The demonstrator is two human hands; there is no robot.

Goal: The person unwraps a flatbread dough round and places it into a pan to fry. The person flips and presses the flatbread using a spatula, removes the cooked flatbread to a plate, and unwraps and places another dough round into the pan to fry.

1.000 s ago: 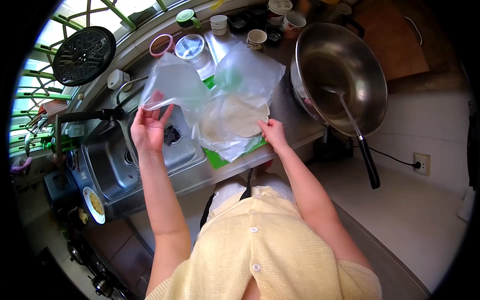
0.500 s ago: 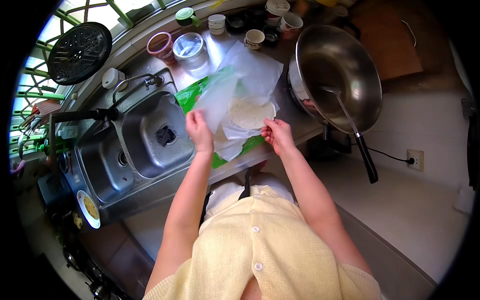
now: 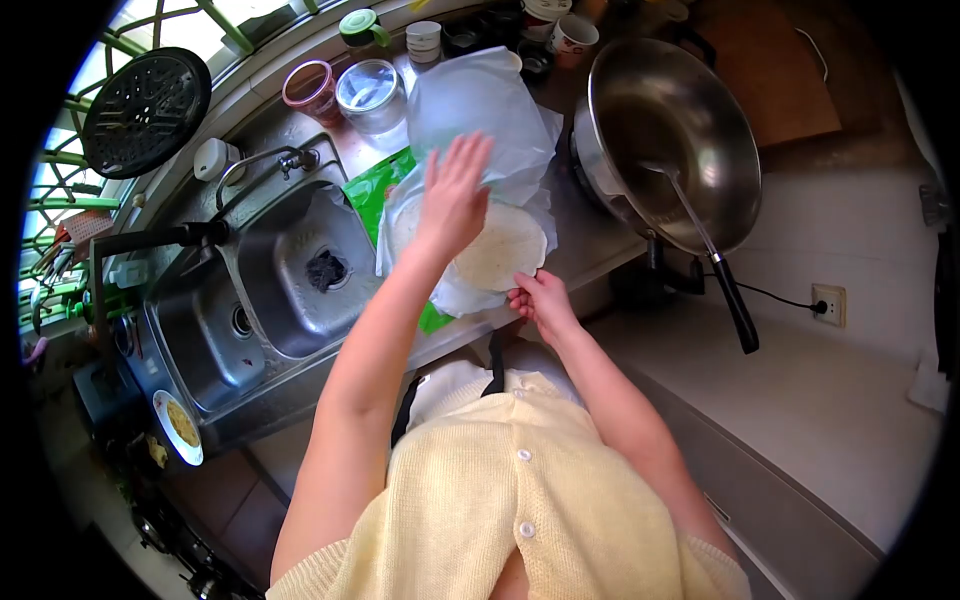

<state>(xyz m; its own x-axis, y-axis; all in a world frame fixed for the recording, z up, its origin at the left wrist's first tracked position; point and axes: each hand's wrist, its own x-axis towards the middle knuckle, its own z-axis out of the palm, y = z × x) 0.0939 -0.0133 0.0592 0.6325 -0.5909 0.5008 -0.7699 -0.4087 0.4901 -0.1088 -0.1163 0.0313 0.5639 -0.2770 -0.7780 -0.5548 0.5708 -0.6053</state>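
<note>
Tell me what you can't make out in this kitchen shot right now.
All in the head view:
Flatbread: its left side is hidden by the left hand.
Left fingertips: blurred, so contact with the plastic sheet can't be judged.
Green bag: largely covered by the plastic.
Food on the white plate: too small to identify.
Window: cut off by the picture's dark edge.

We are seeing daylight coming from the window (image 3: pixel 180 38) at upper left, which is washing out to white and throwing glare on the steel surface (image 3: pixel 356 157) and gleams into the wok (image 3: pixel 700 130). We are losing the lower left to shadow, the left hand (image 3: pixel 457 195) is blurring slightly, and fisheye distortion is bowing straight edges towards blackened corners.
</note>
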